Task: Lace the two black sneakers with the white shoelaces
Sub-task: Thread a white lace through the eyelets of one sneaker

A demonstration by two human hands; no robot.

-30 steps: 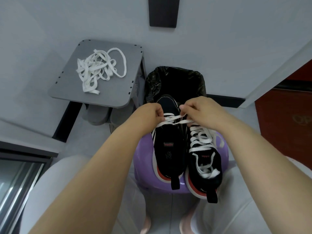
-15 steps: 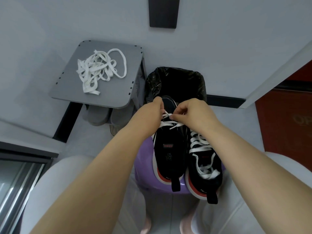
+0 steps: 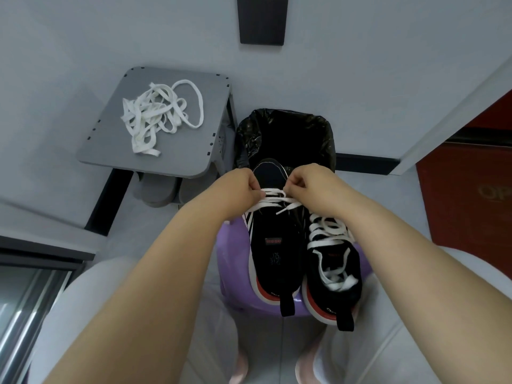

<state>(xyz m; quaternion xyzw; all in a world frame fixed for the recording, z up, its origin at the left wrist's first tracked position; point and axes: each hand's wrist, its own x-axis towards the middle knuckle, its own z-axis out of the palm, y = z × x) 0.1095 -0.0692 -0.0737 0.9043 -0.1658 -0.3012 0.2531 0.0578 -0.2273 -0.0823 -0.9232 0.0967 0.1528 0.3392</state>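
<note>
Two hands work at the toe end of the left sneaker (image 3: 273,253). Versus half a second ago they sit slightly wider apart, and the white shoelace (image 3: 273,201) is drawn flatter across the shoe, with one loose end trailing toward the right. The shoes and stool have not shifted.

The left hand (image 3: 242,187) has its fingers curled and pinches the lace at the shoe's left edge. The right hand (image 3: 309,181), fingers also curled, pinches the lace at the right edge. The lace spans the gap between the two hands and crosses once over the far eyelets. The rest of the left sneaker's tongue, nearer the person, is bare. The right sneaker (image 3: 332,254) touches it side by side and is laced to the top with loose ends bunched at the collar; the right forearm passes over its toe.

Both shoes rest on a purple stool (image 3: 235,256) with their heels overhanging the near rim. The person's knees flank the stool closely. A black-lined bin (image 3: 329,134) stands just beyond the toes, so room ahead is tight. A grey side table (image 3: 177,159) stands to the left of the bin, its corner near the left hand, and holds a tangle of spare laces (image 3: 155,120). Open floor shows to the right of the bin.
</note>
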